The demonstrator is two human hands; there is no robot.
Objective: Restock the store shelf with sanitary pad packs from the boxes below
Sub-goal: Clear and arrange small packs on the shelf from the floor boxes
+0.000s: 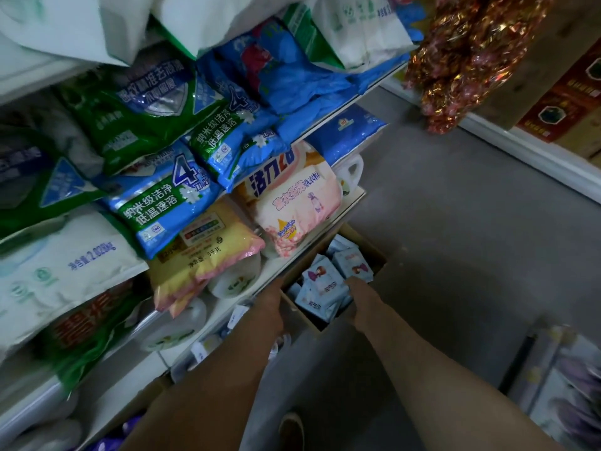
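Observation:
An open cardboard box [374, 249] stands on the floor beside the bottom shelf. It holds several pale blue sanitary pad packs [320, 281] with a cartoon figure on the front. My left hand [271, 301] is at the box's near left rim, its fingers hidden behind the cardboard edge. My right hand [361, 296] reaches into the box and touches the packs; its fingertips are hidden among them, so the grip is unclear.
White shelves [344, 203] on the left carry large bags of washing powder in green, blue, pink and white, and white jugs. Grey floor [455, 222] lies to the right. Another shelf with red boxes and hanging foil-wrapped sweets [461, 60] is at the upper right. More packaged goods [566, 379] sit at the lower right.

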